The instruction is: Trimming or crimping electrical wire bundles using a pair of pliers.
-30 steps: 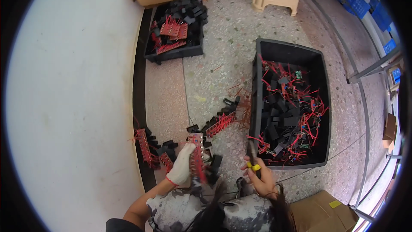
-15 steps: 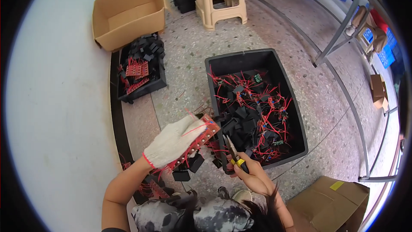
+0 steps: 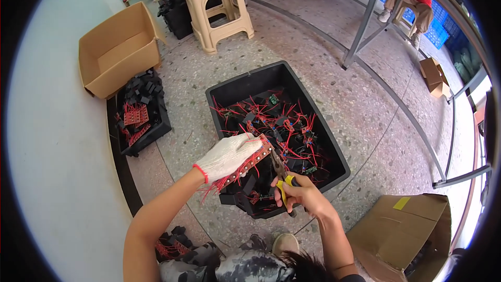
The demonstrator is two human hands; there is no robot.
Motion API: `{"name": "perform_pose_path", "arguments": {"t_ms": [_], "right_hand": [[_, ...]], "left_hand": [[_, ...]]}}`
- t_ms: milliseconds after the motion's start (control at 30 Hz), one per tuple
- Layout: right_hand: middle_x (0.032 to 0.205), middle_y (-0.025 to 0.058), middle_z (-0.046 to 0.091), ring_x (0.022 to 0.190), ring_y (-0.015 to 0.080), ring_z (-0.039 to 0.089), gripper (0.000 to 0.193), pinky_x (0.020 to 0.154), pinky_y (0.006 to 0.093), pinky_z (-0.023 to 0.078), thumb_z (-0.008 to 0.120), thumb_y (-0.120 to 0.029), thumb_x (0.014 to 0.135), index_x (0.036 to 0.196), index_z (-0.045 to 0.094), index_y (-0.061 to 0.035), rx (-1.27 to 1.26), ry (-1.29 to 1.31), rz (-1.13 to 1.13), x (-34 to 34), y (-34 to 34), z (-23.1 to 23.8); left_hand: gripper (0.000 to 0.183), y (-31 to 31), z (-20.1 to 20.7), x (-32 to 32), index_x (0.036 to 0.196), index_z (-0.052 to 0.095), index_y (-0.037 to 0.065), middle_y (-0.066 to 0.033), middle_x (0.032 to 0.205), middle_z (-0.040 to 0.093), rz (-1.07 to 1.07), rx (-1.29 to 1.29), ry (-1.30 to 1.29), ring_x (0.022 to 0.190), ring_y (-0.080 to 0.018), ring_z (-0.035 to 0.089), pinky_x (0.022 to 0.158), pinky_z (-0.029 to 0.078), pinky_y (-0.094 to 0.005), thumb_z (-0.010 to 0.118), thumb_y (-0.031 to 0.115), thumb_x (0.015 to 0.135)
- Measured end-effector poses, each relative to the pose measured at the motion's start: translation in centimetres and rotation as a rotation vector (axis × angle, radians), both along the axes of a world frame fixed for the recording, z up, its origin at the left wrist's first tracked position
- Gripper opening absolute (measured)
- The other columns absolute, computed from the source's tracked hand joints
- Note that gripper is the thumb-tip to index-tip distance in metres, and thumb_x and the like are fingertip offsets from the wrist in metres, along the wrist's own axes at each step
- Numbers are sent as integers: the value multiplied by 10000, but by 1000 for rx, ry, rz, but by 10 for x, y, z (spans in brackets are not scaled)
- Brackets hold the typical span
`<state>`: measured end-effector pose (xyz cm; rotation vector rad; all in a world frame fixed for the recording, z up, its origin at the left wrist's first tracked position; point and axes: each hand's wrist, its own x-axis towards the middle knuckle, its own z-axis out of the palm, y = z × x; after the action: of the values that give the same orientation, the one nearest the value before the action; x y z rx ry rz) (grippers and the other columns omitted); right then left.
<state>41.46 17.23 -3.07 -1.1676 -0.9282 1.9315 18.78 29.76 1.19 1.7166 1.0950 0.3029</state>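
My left hand (image 3: 229,157), in a white knit glove with a red cuff, grips a strip of red circuit boards (image 3: 254,163) with rows of round pale spots. Red wires and black block-like parts trail from the strip. My bare right hand (image 3: 305,196) is closed round pliers (image 3: 284,184) with yellow and black handles. Their jaws touch or nearly touch the strip's upper right end; whether they bite on anything cannot be made out. Both hands are over the near part of a black plastic tub (image 3: 316,115), which holds black blocks, red wires and small boards.
A smaller black bin (image 3: 151,138) of blocks and red boards stands left, by an open cardboard box (image 3: 117,52). Beige stool (image 3: 209,31) stands beyond. More red boards (image 3: 172,248) lie near my leg. A carton (image 3: 396,230) stands right. Metal table legs (image 3: 362,26) and a seated person (image 3: 409,2) are farther off.
The view has shifted. My left hand has brought the strip from beside the tub to above its near part, and the plier jaws have come up to the strip's end.
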Motion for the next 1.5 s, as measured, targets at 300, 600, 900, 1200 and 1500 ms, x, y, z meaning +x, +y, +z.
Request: {"name": "perform_pose_path", "arguments": {"t_ms": [300,600,900,1200,1500], "right_hand": [[1025,115,649,919,180,664,286,829,329,591,496,-160,1049,1285,559,-12,-9,-39,-90,-4,-1,-30],[934,73,646,850,161,659,276,651,295,566,502,-214,1063,1272,552,-42,-103,88,73,16,3,-32],[964,69,625,877,133,637,257,739,294,588,511,-161,1050,1272,546,-34,55,-235,-18,-6,-15,-29],[912,70,642,816,144,655,290,673,292,574,539,-219,1047,1256,556,-19,-176,158,67,14,-6,-20],[869,43,620,783,116,613,223,650,284,561,516,-127,1016,1211,581,-40,60,-418,22,-5,-17,-21]], "left_hand": [[416,5,-22,28,1109,596,56,-12,739,593,123,-195,-42,587,-101,589,544,480,-279,520,460,1048],[424,-2,-37,24,1050,623,46,-11,739,594,48,-73,-45,605,-87,564,556,467,-277,501,452,1053],[447,0,-55,30,982,598,16,-41,688,592,97,108,49,604,-111,577,565,467,-305,504,447,1052],[459,-7,-48,33,922,584,2,-67,674,614,65,66,44,607,-132,601,583,478,-322,505,435,1052],[511,-8,-52,43,923,586,-4,-109,667,638,81,214,165,602,-209,644,591,496,-346,442,467,1056]]}}
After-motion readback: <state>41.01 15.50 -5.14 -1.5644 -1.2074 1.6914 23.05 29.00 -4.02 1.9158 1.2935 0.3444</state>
